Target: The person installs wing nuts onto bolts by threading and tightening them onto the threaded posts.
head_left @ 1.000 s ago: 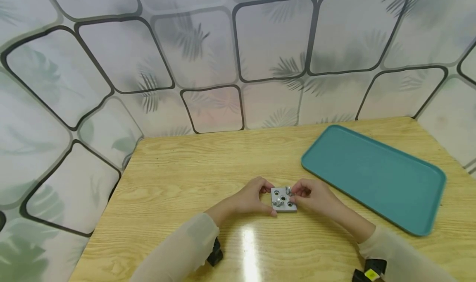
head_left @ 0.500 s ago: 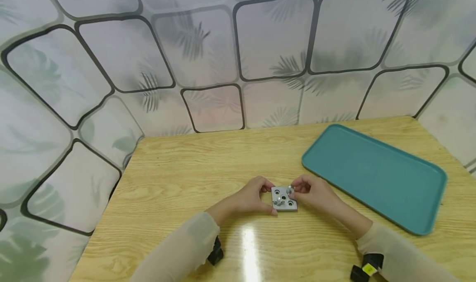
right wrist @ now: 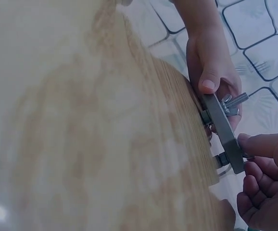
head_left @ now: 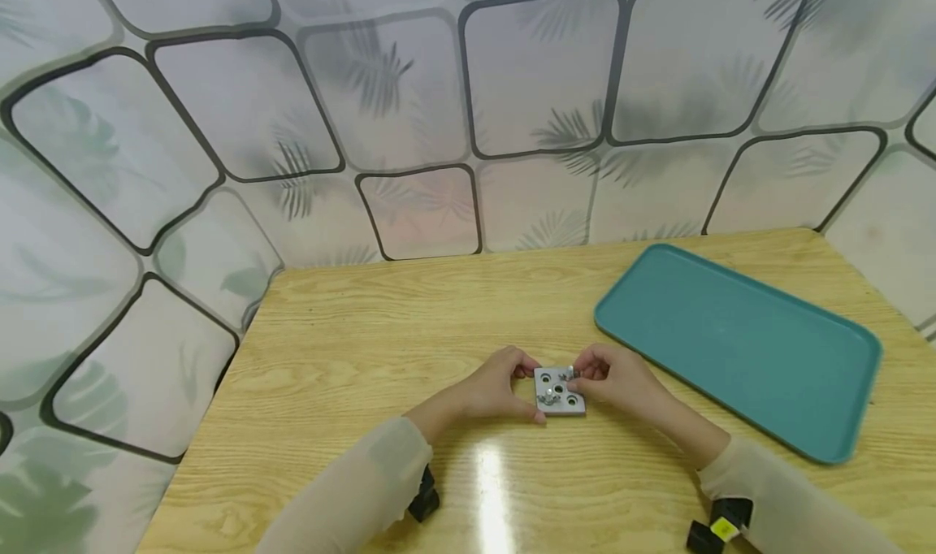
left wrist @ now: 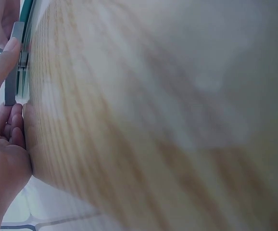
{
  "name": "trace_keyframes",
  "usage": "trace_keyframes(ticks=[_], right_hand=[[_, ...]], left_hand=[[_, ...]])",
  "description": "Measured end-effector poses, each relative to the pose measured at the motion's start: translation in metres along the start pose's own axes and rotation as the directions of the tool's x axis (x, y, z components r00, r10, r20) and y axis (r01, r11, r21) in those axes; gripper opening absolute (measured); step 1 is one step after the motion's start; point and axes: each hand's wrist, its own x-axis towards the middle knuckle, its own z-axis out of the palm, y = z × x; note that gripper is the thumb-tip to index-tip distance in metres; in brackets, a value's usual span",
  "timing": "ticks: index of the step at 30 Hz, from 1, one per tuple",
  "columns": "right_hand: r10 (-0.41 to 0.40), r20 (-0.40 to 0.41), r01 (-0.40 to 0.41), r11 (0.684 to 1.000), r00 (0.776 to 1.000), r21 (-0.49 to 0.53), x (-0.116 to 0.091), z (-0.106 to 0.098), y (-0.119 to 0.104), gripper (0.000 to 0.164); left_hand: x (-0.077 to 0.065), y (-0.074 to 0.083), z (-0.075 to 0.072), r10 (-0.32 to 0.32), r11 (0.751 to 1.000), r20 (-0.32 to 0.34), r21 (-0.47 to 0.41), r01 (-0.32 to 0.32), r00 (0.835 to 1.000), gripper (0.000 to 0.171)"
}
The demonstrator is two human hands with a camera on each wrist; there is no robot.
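A square metal plate (head_left: pixel 559 409) with several holes is held just above the wooden table. My left hand (head_left: pixel 493 387) grips it across the left side, thumb at the near edge and fingers at the far edge. At the far right corner, my right hand (head_left: pixel 617 382) pinches a small wing nut (head_left: pixel 569 373), partly hidden by the fingertips. Another wing nut (right wrist: pixel 232 110) sits on a threaded bolt (right wrist: pixel 238 99), which sticks out of the plate's upper face in the right wrist view. Bolt heads (right wrist: pixel 221 159) show under the plate there.
A teal tray (head_left: pixel 738 351) lies at the right of the wooden table (head_left: pixel 380 318), beyond my right forearm. A patterned cloth wall (head_left: pixel 541 83) rises behind the table's far edge.
My right fingers have shifted slightly at the far right wing nut, and its wings now stand at a different angle. The left hand and the plate stay nearly still.
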Motion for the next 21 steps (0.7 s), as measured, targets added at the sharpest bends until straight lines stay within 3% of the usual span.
trace_keyframes(ticks=[9, 21], right_hand=[[-0.019, 0.002, 0.019, 1.000, 1.000, 0.008, -0.0063, 0.0005, -0.0026, 0.017], [0.012, -0.012, -0.012, 1.000, 1.000, 0.003, -0.0067, -0.0001, -0.0037, 0.017]], left_hand=[[-0.0002, 0.0014, -0.0005, -0.009, 1.000, 0.006, -0.008, 0.009, 1.000, 0.062], [-0.0004, 0.0006, -0.0012, -0.011, 1.000, 0.007, -0.007, 0.011, 1.000, 0.064]])
